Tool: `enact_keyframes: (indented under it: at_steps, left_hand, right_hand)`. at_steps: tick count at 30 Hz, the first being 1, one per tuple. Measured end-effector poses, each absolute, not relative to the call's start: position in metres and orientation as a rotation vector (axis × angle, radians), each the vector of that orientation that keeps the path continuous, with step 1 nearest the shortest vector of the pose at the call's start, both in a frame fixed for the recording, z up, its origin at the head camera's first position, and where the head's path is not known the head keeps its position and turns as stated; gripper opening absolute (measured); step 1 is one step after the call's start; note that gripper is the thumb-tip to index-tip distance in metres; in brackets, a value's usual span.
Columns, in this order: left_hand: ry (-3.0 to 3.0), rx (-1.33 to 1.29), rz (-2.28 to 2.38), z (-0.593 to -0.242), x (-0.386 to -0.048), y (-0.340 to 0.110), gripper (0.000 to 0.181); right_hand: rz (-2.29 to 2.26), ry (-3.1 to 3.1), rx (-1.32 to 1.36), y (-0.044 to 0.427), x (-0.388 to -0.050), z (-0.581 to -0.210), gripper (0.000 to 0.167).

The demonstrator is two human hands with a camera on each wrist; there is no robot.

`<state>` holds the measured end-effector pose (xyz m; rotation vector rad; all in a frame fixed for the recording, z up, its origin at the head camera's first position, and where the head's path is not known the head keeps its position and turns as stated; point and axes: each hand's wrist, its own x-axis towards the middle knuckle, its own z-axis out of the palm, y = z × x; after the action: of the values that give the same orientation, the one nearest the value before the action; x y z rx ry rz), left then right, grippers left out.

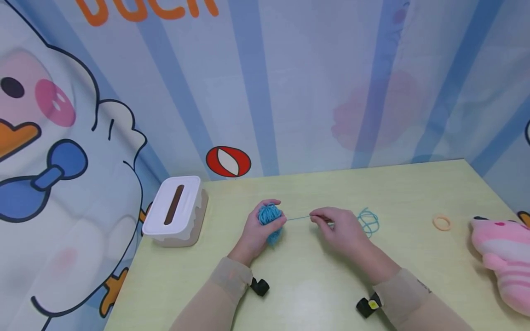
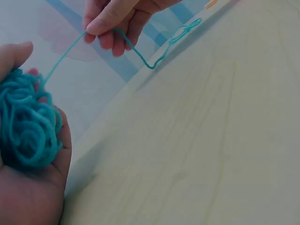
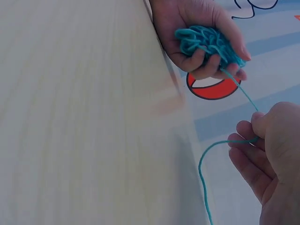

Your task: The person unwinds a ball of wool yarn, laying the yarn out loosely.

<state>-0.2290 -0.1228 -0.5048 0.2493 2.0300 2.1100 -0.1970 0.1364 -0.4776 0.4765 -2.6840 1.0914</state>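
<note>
A ball of teal yarn (image 1: pixel 269 215) is gripped in the left hand (image 1: pixel 254 232), with fingers curled round it and the thumb across its front. From the ball a strand (image 1: pixel 297 218) runs taut to the right hand (image 1: pixel 341 230), which pinches it between thumb and fingertips. Past that hand the yarn hangs slack in the right wrist view (image 3: pixel 201 173). Its loose loops (image 1: pixel 368 222) show beyond the right hand in the head view. The left wrist view shows the ball's looped yarn (image 2: pixel 29 122) lying against the palm.
A white-lidded box (image 1: pixel 175 209) with a brown slot stands at the table's back left. On the right lie an orange ring (image 1: pixel 441 223) and a pink plush toy (image 1: pixel 503 262). Behind the pale table (image 1: pixel 306 285) hangs a printed blue-striped cloth (image 1: pixel 298 92).
</note>
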Motion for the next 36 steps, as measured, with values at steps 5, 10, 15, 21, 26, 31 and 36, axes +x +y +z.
enact_keyframes:
  at_steps: [5,10,15,21,26,31,36]
  left_hand:
    - [2.009,0.261,2.144,-0.507,-0.230,-0.122,0.054]
    - [1.808,0.325,2.215,-0.508,-0.231,-0.122,0.059]
    - [1.792,0.305,2.207,-0.508,-0.231,-0.122,0.060]
    - [2.033,0.192,2.132,-0.510,-0.232,-0.122,0.059]
    - [2.074,0.152,2.105,-0.510,-0.232,-0.122,0.058]
    - [1.944,0.189,2.177,-0.510,-0.232,-0.123,0.059]
    - [1.946,0.189,2.187,-0.510,-0.231,-0.123,0.059]
  right_hand:
    - [1.124,-2.678,0.383,0.162,-0.197,-0.478,0.024]
    - [1.114,-2.669,0.310,0.186,-0.198,-0.479,0.023]
    - [1.079,-2.658,0.261,0.209,-0.198,-0.479,0.021]
    - [1.011,-2.657,0.205,0.231,-0.198,-0.481,0.022]
    - [0.947,-2.675,0.145,0.246,-0.198,-0.483,0.023]
    - [0.881,-2.720,0.033,0.260,-0.198,-0.485,0.026]
    - [0.841,-2.756,-0.070,0.270,-0.196,-0.488,0.026]
